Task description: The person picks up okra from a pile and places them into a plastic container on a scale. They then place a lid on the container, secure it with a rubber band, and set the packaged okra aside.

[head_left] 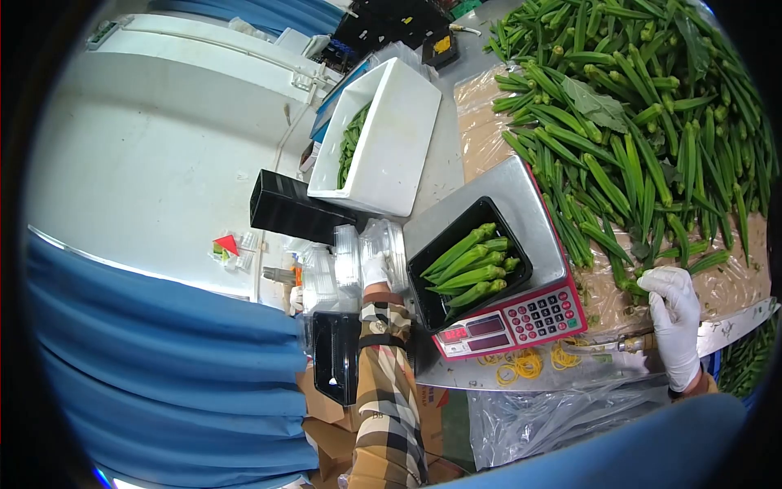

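My left hand (375, 270), in a white glove, reaches among the clear plastic containers (347, 254), its fingers closed at one of the stacks. My right hand (674, 322), also gloved, is at the lower edge of the okra pile (607, 155). Its fingers curl toward the thumb beside an okra, and what they pinch, if anything, is too small to tell. Between the hands, a black tray (422, 292) with several okra (468, 265) sits tilted in view on the scale (541, 314), whose red display is lit.
A white foam box (399, 134) with okra inside stands beyond a stack of black trays (293, 208). Another black tray (336, 359) lies left of my left sleeve. Yellow rubber bands (521, 365) lie near the scale. Clear plastic film (562, 420) hangs at the table edge.
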The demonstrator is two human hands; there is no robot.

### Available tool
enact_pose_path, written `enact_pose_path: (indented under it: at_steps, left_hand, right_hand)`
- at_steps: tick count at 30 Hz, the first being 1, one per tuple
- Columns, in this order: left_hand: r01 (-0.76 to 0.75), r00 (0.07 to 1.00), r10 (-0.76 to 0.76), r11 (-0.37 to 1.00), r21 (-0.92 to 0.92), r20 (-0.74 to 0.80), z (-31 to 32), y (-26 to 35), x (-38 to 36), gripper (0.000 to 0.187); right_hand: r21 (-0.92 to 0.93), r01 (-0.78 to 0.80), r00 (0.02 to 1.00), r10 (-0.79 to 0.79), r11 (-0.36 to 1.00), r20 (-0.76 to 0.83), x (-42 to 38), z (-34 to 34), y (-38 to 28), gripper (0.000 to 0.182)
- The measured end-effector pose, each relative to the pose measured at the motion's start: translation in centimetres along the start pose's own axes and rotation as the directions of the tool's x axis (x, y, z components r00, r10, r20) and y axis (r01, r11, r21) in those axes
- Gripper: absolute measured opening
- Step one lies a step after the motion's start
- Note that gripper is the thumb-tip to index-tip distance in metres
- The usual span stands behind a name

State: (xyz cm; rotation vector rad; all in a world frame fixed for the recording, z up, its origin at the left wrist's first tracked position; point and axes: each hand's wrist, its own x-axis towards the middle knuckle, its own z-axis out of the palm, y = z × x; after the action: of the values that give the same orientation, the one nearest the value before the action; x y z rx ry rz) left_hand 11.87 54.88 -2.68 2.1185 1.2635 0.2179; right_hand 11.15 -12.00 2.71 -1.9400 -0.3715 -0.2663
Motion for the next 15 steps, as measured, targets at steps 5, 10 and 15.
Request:
enact_pose_path:
  at_steps: [5,10,15]
  left_hand:
    - [-0.125,0.917,0.074,0.986,-0.107,-0.392,1.3,-4.7,6.7,0.028]
    - [-0.351,0.686,0.289,0.935,0.044,-0.668,0.4,5.1,-4.5,0.025]
    - [-0.614,0.408,0.318,0.789,0.001,-0.856,-3.5,12.7,-8.9,0.026]
  right_hand:
    - [0.012,0.027,0.999,-0.027,1.000,-0.018,-0.1,-0.4,-0.3,0.025]
    - [0.033,0.048,0.998,-0.047,0.998,-0.038,-0.6,-0.8,-1.4,0.026]
    - [0.051,0.093,0.995,-0.090,0.994,-0.048,-1.4,-1.4,-2.6,0.026]
